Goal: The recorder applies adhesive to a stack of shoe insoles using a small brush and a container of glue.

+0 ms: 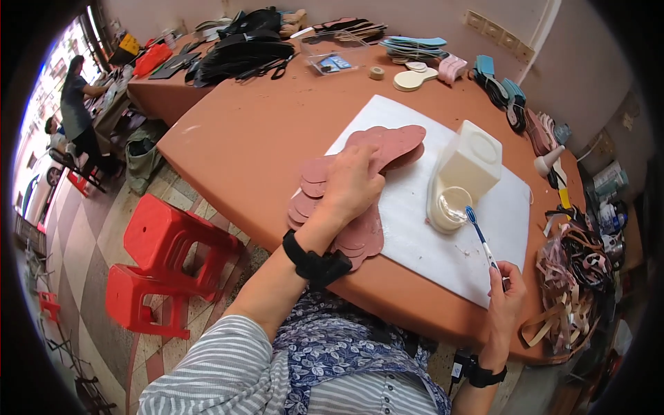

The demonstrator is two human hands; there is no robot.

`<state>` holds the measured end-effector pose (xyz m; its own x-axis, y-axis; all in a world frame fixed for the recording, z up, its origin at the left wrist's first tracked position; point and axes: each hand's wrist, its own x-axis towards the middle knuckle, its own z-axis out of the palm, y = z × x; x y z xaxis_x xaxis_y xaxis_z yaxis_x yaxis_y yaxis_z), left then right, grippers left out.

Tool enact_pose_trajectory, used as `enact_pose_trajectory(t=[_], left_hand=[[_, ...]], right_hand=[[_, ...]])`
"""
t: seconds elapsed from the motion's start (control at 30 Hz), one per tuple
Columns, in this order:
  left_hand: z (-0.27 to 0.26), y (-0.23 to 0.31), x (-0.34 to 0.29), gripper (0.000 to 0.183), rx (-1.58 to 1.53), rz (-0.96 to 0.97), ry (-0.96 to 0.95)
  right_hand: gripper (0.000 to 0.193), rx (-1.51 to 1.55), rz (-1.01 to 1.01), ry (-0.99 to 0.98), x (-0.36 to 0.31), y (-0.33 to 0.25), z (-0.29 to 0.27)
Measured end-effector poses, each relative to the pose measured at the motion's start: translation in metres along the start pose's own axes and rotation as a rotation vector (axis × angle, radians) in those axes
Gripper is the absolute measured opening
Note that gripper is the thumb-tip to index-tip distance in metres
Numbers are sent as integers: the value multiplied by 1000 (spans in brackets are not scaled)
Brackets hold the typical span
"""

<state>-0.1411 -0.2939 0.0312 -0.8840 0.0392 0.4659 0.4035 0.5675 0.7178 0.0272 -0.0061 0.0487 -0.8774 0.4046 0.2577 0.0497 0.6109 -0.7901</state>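
Observation:
My left hand (356,181) lies with curled fingers on a fanned pile of dusty-pink insole-shaped pieces (360,238), gripping one of the upper pieces. The pile overlaps the left side of a white foam sheet (408,242) and reaches toward the table's near edge. In my right hand (508,285), a white and dark-blue toothbrush (481,238) is held by its handle, with its blue bristle head pointing up. Its head is close to the round mouth of a cream plastic glue pot (453,206), which has a box-shaped tank behind it. How full the pot is, I cannot tell.
A brown-covered table (256,145) carries black pieces (249,52), a clear tray (334,52), a tape roll (376,72) and bundled straps (570,270) around its rim. Red stools (166,235) stand left on the tiled floor. Another person (76,114) stands far left.

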Motion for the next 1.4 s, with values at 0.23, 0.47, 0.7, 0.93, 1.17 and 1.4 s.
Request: enact_pose_trajectory(t=[0.23,0.47,0.7,0.93,1.17,1.4], left_hand=[[2,-1,-4,42,199,16,-26],[2,3,-1,41,237,-68,-76],[-33,20,9,46,24,-222,-85],[-29,-19,10,31,-350,-310,127],[-28,3,-5,21,-1089,-541,-85],[2,12,-28,22,-1219,-661,-236]], right_hand=[[9,-113,-37,-73,0,-3,-2],[10,-107,-207,-55,4,8,-10],[19,-303,-236,-30,12,-8,-15],[17,-441,-370,1,21,-33,-1],[19,-697,-514,5,32,-35,2],[20,-820,-592,-12,40,-34,9]])
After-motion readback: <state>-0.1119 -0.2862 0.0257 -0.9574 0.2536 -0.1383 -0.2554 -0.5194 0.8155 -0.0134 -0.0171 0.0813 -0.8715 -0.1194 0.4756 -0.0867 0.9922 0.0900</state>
